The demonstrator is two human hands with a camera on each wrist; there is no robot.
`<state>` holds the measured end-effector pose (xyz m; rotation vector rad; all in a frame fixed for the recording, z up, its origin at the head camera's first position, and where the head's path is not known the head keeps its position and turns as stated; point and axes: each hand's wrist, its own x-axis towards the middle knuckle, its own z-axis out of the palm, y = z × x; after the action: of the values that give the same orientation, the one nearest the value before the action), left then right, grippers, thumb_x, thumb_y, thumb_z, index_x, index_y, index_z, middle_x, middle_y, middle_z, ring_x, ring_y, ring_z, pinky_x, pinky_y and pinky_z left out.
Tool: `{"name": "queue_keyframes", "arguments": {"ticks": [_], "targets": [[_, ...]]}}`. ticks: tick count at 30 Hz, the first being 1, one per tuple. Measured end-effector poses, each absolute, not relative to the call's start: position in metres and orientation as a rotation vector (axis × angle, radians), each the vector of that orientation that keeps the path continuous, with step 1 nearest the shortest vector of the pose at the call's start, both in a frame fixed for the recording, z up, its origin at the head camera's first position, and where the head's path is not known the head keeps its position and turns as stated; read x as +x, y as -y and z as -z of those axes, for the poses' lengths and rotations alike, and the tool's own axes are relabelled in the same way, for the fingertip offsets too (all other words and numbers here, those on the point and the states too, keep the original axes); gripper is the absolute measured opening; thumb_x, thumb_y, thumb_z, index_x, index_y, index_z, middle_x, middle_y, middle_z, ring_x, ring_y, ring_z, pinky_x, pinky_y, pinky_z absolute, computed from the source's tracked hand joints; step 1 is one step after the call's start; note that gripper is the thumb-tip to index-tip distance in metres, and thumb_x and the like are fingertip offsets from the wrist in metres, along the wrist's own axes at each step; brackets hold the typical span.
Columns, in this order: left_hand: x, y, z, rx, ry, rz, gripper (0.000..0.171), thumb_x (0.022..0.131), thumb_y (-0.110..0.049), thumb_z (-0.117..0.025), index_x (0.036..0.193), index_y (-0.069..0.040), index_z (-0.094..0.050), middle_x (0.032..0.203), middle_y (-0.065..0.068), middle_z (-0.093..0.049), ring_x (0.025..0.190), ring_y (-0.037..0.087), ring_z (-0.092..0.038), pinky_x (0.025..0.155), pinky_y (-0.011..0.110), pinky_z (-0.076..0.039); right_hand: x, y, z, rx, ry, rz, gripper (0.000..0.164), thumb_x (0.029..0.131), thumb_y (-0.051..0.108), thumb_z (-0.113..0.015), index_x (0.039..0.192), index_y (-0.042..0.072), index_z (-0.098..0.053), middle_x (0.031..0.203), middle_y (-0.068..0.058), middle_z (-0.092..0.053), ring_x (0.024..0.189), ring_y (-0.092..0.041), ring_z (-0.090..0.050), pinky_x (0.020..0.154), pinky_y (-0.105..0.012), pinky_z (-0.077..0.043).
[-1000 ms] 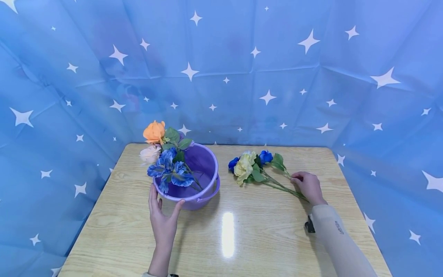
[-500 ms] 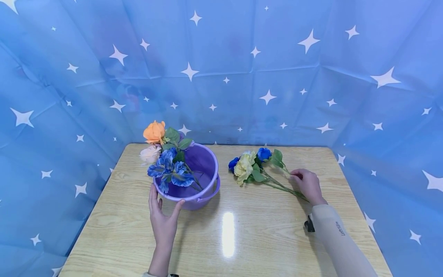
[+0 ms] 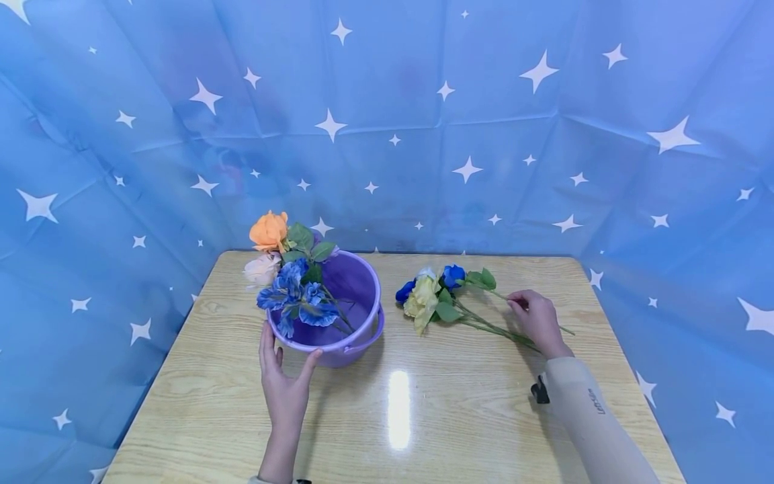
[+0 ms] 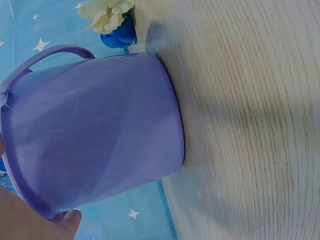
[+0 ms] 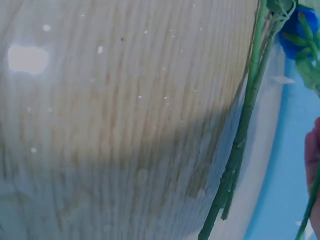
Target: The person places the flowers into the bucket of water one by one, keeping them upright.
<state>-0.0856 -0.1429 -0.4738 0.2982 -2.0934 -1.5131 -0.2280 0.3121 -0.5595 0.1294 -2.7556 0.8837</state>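
Note:
A purple bucket [image 3: 367, 289] stands on the left of the table, my left hand [image 3: 287, 390] holding its near rim with thumb and fingers spread apart. Fingertips [image 4: 72, 222] bend round its side in the left wrist view. Out of the bucket lean an orange rose [image 3: 269, 230], a pale pink flower [image 3: 263, 269] and a ruffled blue flower [image 3: 290, 286]. Over on the right, my right hand [image 3: 539, 326] pinches the stem of a blue rose [image 3: 453, 276]; the stem's end [image 3: 567, 330] pokes out past the hand. The right wrist view shows that stem [image 5: 311, 200] at its right edge.
Below the held stem lie a pale yellow flower [image 3: 421, 302] and another blue rose [image 3: 405, 292], their green stems [image 3: 498, 329] bundled toward the right hand. The bucket's handle [image 3: 371, 339] hangs at its right side. A starry blue curtain [image 3: 387, 188] rises behind the wooden table [image 3: 459, 417].
The right hand has lifted slightly and drawn the blue rose's stem away from the bundle; its bloom has shifted left and down, and its stem end now shows. The left hand and bucket stay put.

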Motion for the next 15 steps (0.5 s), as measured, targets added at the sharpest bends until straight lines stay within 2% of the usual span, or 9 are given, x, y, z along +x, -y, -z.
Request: {"name": "queue_keyframes", "arguments": {"ticks": [6, 9, 12, 15], "targets": [[-0.0863, 0.1436, 0.4756, 0.299, 2.093, 1.51, 0.096, 0.079, -0.002, -0.081, 0.156, 0.002, -0.024, 0.163, 0.019, -0.025, 0.15, 0.035, -0.027, 0.12, 0.057, -0.031, -0.2265, -0.3094, 0.5601, 0.078, 2.721, -0.889, 0.013, 0.096, 0.007, -0.061, 0.104, 0.0, -0.069, 0.096, -0.017, -0.067, 0.086, -0.028, -0.064, 0.068, -0.035, -0.057], [-0.0868, 0.1439, 0.4769, 0.302, 2.094, 1.507, 0.096, 0.079, -0.003, -0.082, 0.156, 0.002, -0.024, 0.163, 0.019, -0.025, 0.15, 0.035, -0.027, 0.12, 0.056, -0.031, -0.2266, -0.3071, 0.56, 0.066, 2.655, -0.893, 0.013, 0.095, 0.005, -0.06, 0.103, -0.001, -0.067, 0.097, -0.018, -0.066, 0.088, -0.031, -0.065, 0.071, -0.041, -0.06], [-0.0869, 0.1439, 0.4772, 0.303, 2.093, 1.507, 0.097, 0.079, -0.003, -0.082, 0.156, 0.002, -0.024, 0.163, 0.019, -0.026, 0.15, 0.035, -0.027, 0.121, 0.056, -0.031, -0.2269, -0.3053, 0.5593, 0.043, 2.599, -0.902, 0.011, 0.095, 0.006, -0.06, 0.102, 0.0, -0.067, 0.1, -0.016, -0.065, 0.091, -0.03, -0.065, 0.075, -0.03, -0.059], [-0.0871, 0.1442, 0.4773, 0.301, 2.093, 1.509, 0.097, 0.079, -0.002, -0.082, 0.156, 0.002, -0.024, 0.163, 0.018, -0.025, 0.15, 0.035, -0.027, 0.121, 0.056, -0.031, -0.2275, -0.3035, 0.5569, 0.017, 2.547, -0.927, 0.01, 0.094, 0.006, -0.062, 0.1, 0.001, -0.068, 0.101, -0.014, -0.061, 0.092, -0.028, -0.062, 0.076, -0.016, -0.049]]}}
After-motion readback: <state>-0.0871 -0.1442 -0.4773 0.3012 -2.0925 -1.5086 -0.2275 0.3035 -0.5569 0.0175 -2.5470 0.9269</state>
